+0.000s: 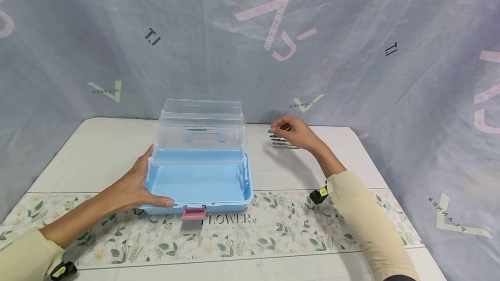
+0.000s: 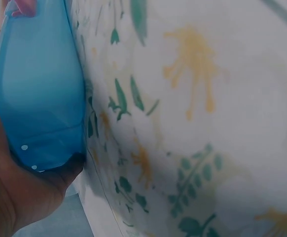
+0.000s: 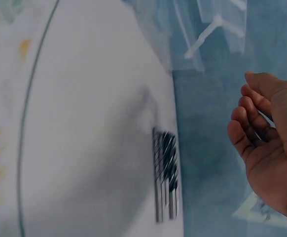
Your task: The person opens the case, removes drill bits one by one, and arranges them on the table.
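A light blue plastic storage box point(image 1: 197, 183) stands on the table with its clear lid point(image 1: 201, 118) raised and a pink latch point(image 1: 193, 214) at the front. My left hand point(image 1: 138, 185) grips the box's left side, its thumb along the front rim. In the left wrist view that hand point(image 2: 25, 190) wraps the box's end. Several drill bits point(image 3: 165, 173) lie side by side at the back right. Over them hovers my right hand point(image 1: 294, 131), fingers loosely bent. The right wrist view shows the hand point(image 3: 271, 133) apart from the bits, with nothing visible in it.
Thin dark pieces point(image 1: 201, 129) show through the clear lid; I cannot tell whether they lie inside or behind it. A floral-printed band point(image 1: 281, 229) crosses the white tabletop point(image 1: 105, 155). Grey-blue printed cloth point(image 1: 195, 47) hangs behind and at the sides.
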`<state>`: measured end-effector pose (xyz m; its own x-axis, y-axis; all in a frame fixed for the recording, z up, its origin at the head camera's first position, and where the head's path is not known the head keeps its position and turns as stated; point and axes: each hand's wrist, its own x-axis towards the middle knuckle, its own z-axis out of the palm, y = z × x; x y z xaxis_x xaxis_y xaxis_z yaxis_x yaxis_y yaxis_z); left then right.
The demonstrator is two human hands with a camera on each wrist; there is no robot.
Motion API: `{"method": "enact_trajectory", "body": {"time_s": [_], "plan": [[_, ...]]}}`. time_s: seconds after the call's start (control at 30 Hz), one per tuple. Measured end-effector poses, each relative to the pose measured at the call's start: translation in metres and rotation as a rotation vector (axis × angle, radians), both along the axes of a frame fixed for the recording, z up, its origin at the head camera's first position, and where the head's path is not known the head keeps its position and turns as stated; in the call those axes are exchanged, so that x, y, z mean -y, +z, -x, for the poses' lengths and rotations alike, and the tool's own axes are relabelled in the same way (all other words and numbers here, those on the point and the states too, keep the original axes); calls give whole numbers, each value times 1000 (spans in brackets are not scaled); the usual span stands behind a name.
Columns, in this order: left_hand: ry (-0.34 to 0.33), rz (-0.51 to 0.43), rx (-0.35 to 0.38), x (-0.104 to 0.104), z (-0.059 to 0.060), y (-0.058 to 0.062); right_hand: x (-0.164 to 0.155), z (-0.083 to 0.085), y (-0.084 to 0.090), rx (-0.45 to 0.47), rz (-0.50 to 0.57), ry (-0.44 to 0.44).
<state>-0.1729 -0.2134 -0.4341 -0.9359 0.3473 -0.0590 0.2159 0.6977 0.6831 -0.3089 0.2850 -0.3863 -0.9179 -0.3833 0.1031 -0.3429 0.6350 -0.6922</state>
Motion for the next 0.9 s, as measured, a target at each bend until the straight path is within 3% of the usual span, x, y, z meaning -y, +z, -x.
{"method": "enact_trajectory", "body": {"time_s": [0.4, 0.9], "plan": [[-17, -38, -22, 0, 1, -1, 52, 8, 22, -38, 65, 72], [1, 34, 37, 0, 1, 1, 95, 12, 38, -37, 107, 170]]}}
